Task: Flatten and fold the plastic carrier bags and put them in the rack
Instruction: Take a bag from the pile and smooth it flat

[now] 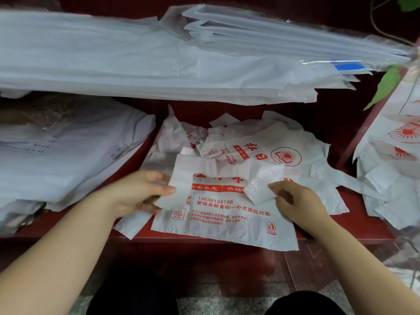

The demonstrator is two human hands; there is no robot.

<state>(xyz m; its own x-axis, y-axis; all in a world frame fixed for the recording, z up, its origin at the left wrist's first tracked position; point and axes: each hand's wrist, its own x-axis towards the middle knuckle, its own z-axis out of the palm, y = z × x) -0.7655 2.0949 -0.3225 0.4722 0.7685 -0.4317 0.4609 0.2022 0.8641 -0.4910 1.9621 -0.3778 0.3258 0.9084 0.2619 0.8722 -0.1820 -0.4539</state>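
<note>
Head view: the carrier bag [227,220] lies flat on the red rack shelf [359,214], its long axis running left to right between the hands. The left hand [136,192] pinches its folded left edge. The right hand [295,201] pinches the turned-in handle flap [261,189]. Crumpled bags [250,144] lie just behind.

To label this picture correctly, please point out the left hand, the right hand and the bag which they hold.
left hand [137,192]: head view, back of hand.
right hand [298,202]: head view, back of hand.
bag [227,223]: head view, printed lower part.
</note>
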